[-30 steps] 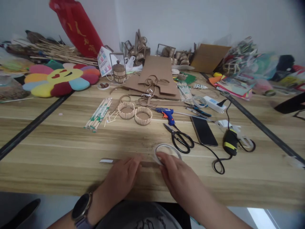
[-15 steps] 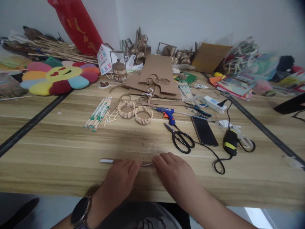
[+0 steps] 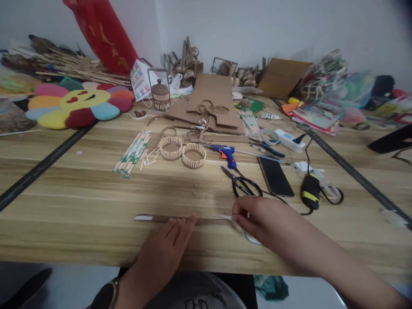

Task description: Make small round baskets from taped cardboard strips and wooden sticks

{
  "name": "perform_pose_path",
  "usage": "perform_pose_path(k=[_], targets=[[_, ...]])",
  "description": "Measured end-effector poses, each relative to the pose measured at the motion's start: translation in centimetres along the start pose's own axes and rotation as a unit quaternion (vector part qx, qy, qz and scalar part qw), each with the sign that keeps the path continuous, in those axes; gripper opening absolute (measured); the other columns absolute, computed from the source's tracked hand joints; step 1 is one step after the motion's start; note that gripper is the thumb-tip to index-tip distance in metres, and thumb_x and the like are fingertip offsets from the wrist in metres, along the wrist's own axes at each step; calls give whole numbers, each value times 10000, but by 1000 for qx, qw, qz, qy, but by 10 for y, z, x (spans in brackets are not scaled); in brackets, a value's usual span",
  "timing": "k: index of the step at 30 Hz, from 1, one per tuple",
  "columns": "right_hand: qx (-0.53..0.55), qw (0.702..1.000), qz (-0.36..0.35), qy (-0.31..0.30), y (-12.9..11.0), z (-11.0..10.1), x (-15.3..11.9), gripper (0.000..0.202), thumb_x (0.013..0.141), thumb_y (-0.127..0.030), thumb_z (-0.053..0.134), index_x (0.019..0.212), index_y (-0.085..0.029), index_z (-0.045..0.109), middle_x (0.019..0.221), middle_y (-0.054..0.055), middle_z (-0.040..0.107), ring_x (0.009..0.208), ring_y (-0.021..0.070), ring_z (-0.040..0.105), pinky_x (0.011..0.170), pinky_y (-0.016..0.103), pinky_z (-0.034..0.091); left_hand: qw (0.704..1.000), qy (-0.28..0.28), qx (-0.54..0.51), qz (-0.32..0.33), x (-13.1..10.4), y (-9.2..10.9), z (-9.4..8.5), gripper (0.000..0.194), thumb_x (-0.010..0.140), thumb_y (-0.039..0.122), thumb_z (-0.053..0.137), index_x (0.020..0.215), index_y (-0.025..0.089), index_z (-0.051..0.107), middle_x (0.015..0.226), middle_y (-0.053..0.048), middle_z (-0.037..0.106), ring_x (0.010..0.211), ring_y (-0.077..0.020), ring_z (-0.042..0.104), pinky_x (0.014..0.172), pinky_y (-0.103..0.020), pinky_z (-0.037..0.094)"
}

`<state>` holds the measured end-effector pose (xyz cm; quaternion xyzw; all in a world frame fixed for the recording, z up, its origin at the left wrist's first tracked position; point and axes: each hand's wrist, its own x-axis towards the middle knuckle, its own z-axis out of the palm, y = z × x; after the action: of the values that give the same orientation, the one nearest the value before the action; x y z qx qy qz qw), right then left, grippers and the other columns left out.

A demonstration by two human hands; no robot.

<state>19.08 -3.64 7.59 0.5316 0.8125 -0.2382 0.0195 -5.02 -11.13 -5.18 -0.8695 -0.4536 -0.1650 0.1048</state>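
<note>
A narrow brown cardboard strip (image 3: pixel 209 221) lies across the table in front of me, with a white patch (image 3: pixel 143 218) at its left end. My left hand (image 3: pixel 167 240) rests on the strip, fingers stretched out over it. At the strip's right end my right hand (image 3: pixel 260 219) is closed in a pinch on a thin white strip (image 3: pixel 252 238), like tape backing, which curls out below the fingers. The exact pinch point is hidden. Just beyond my right hand lie black-handled scissors (image 3: pixel 244 186), their lower handle partly covered.
Farther back are two rings of small sticks (image 3: pixel 193 156), a blue glue gun (image 3: pixel 228 154), a phone (image 3: pixel 276 177) and packets of sticks (image 3: pixel 133 152). Brown cardboard sheets (image 3: pixel 210 96) and a small lidded basket (image 3: pixel 161 95) stand behind. A black cable runs on the right.
My right hand has moved right, away from my left hand, and the white strip now shows beneath it. More of the brown strip is uncovered. My left hand stays on it, fingers straighter.
</note>
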Motion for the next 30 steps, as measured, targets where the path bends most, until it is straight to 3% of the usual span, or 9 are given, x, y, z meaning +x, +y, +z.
perform_pose_path(k=[3, 6, 9, 16, 23, 30], targets=[[150, 984, -13, -91, 7, 5, 14, 137, 836, -218, 546, 729, -185, 626, 640, -24, 585, 591, 122, 505, 543, 215, 351, 1000, -13, 24, 10, -1, 3, 3, 351, 1008, 133, 340, 1214, 109, 624, 1077, -121, 745, 968, -254, 690, 807, -368, 544], [285, 942, -16, -177, 11, 25, 32, 140, 801, -250, 562, 698, -164, 604, 612, -38, 537, 555, 96, 448, 520, 193, 352, 999, -21, 26, 1, 0, 6, 3, 356, 1025, 212, 349, 1172, 108, 656, 1084, -129, 741, 981, -265, 682, 821, -376, 531], [346, 909, 19, -230, 11, 46, 49, 96, 742, -222, 561, 678, -160, 595, 601, -43, 549, 494, 75, 417, 465, 175, 343, 1000, -23, 17, 0, 1, 7, 2, 361, 1028, 224, 348, 1156, 110, 666, 1084, -126, 741, 984, -266, 679, 832, -380, 523], [296, 928, 56, -218, 14, 61, 62, 153, 738, -215, 564, 607, -154, 614, 526, -43, 567, 404, 64, 433, 407, 169, 324, 999, -31, 18, -4, 0, 6, 2, 385, 1032, 218, 315, 1196, 121, 650, 1107, -121, 736, 998, -259, 674, 835, -380, 511], [227, 950, 76, -199, 13, 61, 61, 159, 746, -185, 560, 623, -155, 657, 525, -38, 589, 389, 70, 468, 389, 166, 341, 999, 32, 13, 0, 1, 7, 0, 370, 1033, 196, 280, 1097, 121, 637, 1048, -116, 752, 952, -260, 700, 807, -385, 529], [174, 960, 80, -206, 7, 54, 62, 185, 742, -183, 569, 585, -162, 665, 541, -17, 637, 397, 88, 505, 415, 186, 362, 989, 91, -84, -84, -8, 3, 6, 257, 957, 77, 326, 1077, 160, 538, 1048, -104, 734, 987, -219, 695, 844, -361, 570]])
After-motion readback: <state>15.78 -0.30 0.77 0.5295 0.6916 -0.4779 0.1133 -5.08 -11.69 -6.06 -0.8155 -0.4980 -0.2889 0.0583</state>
